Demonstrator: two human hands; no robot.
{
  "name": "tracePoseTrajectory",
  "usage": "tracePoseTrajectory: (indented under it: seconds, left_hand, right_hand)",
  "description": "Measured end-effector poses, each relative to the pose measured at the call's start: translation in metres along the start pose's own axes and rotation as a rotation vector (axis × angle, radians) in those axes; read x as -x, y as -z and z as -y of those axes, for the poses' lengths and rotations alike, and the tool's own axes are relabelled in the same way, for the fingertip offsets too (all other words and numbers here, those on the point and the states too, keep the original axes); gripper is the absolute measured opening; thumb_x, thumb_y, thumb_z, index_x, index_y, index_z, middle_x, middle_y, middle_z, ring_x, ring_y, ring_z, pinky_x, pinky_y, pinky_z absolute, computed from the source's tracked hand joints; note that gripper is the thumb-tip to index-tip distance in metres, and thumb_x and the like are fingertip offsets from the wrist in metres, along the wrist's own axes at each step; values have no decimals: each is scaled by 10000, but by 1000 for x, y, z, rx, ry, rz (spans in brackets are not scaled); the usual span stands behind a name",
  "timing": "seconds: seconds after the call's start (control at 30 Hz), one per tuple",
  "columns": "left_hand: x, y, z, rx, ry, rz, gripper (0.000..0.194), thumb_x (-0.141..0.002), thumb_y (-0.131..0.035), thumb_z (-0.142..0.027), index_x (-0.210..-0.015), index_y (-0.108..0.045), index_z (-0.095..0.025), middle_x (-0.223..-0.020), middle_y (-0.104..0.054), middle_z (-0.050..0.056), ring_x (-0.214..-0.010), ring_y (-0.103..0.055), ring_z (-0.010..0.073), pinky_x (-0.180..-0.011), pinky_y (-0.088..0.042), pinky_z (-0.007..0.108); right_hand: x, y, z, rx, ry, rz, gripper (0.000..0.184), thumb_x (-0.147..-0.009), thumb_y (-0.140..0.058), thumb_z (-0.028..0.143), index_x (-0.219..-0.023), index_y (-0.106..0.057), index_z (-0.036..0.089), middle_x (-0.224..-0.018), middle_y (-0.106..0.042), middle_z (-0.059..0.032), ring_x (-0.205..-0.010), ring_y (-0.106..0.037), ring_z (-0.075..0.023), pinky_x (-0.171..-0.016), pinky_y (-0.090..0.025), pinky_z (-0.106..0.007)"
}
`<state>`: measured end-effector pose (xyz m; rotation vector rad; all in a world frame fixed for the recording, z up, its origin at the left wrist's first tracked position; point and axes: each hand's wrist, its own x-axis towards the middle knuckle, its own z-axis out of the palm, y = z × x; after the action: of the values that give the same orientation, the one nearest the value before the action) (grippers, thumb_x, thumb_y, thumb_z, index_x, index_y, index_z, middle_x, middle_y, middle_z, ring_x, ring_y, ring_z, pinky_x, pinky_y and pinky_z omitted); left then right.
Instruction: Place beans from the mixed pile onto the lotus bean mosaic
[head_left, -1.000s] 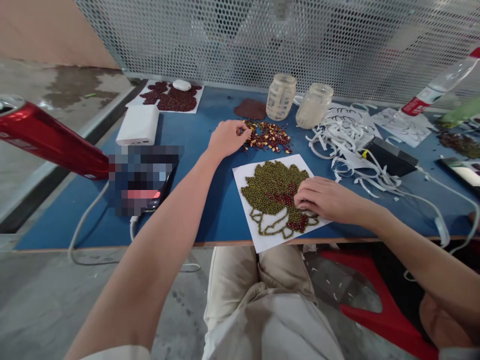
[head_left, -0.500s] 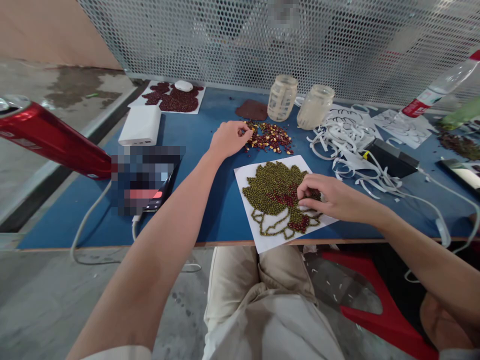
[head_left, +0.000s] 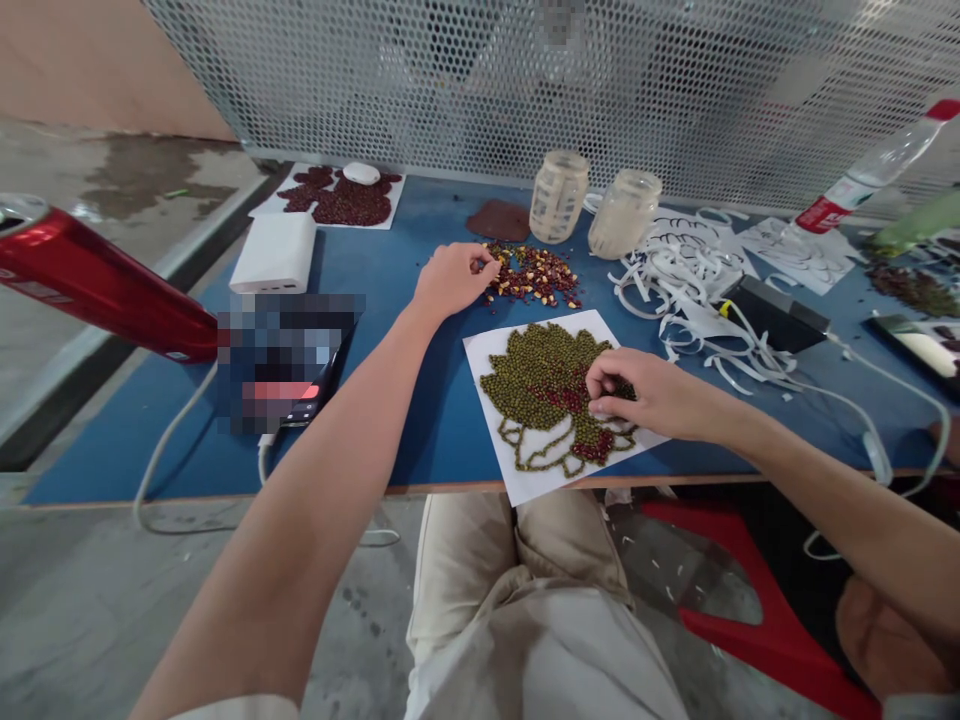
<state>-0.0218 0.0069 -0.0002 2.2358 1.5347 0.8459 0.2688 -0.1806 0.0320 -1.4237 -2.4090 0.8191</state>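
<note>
A white sheet [head_left: 525,478] lies at the table's near edge, bearing a flower picture made of green beans [head_left: 529,380] with a patch of red beans. My right hand [head_left: 637,395] rests on the picture's right side, fingers curled, their tips down on the beans; anything pinched there is hidden. My left hand [head_left: 450,280] reaches further back to a loose pile of red and yellow beans [head_left: 536,275], with thumb and forefinger pinched together in the pile's left edge.
The blue table [head_left: 420,420] holds two glass jars [head_left: 559,195] [head_left: 624,212], white paper strips [head_left: 675,280], a black box with cable [head_left: 772,312], a white power bank [head_left: 275,252], a phone [head_left: 300,385], another bean picture [head_left: 341,198] and a plastic bottle [head_left: 862,180]. A red cylinder [head_left: 90,290] juts in at left.
My right hand has lifted from lying flat on the picture's lower right, curled its fingers and shifted slightly up and left. My left hand stays at the pile.
</note>
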Motion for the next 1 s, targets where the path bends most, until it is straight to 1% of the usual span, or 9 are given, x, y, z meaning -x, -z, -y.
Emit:
tracePoseTrajectory:
  seconds: [0.07,0.17,0.27,0.33,0.43,0.57,0.63,0.77,1.0]
  left_hand:
    - [0,0,0,-3,-2,-1,242,-989,-662,-413,-927,-814,-235,-714,-612,51,-788,-558,223,-762,-392,385]
    - [0,0,0,-4,-3,3,241,-989,-659,-403,-940,-821,-231,-752,-647,56,-795,-567,222,-783,-399,386]
    - [0,0,0,-3,0,2,236,-991,-660,-395,-947,-828,-236,-764,-653,61,-806,-571,228,-808,-408,391]
    - [1,0,0,-1,1,-1,231,-993,-660,-397,-942,-825,-244,-748,-640,58,-813,-571,234,-815,-412,392]
    - [0,0,0,3,-4,-7,224,-989,-664,-395,-917,-815,-246,-729,-621,53,-806,-568,232,-814,-415,390]
    - [-1,0,2,1,-13,-1,240,-992,-651,-389,-919,-819,-234,-721,-608,48,-786,-563,222,-820,-421,391]
    - [-1,-1,2,-1,-13,1,246,-992,-647,-389,-932,-825,-231,-724,-613,48,-774,-557,218,-825,-426,396]
    - [-2,-2,3,-1,-14,-1,240,-984,-656,-391,-938,-832,-235,-728,-630,50,-765,-557,217,-808,-435,398]
    - [-1,-1,1,4,-7,1,222,-983,-670,-384,-940,-832,-238,-727,-624,50,-790,-574,224,-809,-439,389]
  right_hand:
    - [-1,4,1,-87,-3,-53,218,-959,-757,432,-875,-636,270,-832,-632,-21,-770,-591,-228,-746,-475,-407]
    - [-8,18,-2,-202,-40,-227,303,-969,-756,558,-910,-640,285,-785,-611,-8,-708,-557,-220,-674,-457,-398]
    - [-29,38,-12,-65,-42,-411,248,-995,-719,521,-948,-689,280,-839,-671,-38,-755,-590,-237,-721,-485,-420]
    - [-50,50,-22,91,-16,-469,201,-1004,-696,464,-976,-731,268,-890,-720,-66,-816,-623,-258,-790,-506,-444]
    - [-85,58,-40,222,-4,-451,178,-1007,-670,392,-1012,-774,248,-945,-763,-91,-861,-663,-272,-836,-516,-459]
    - [-118,55,-61,443,19,-349,192,-1004,-659,359,-1012,-809,239,-1059,-789,-119,-1006,-699,-319,-893,-517,-486]
    - [-125,53,-67,529,27,-318,190,-1004,-667,349,-1006,-823,242,-1082,-796,-121,-1060,-698,-337,-925,-515,-500]
    - [-129,51,-75,548,39,-326,223,-1021,-653,349,-1015,-847,240,-1073,-802,-123,-1057,-695,-335,-923,-520,-501]
    - [-142,52,-79,509,-37,-260,173,-954,-699,329,-932,-839,230,-894,-782,-109,-876,-682,-282,-835,-521,-447]
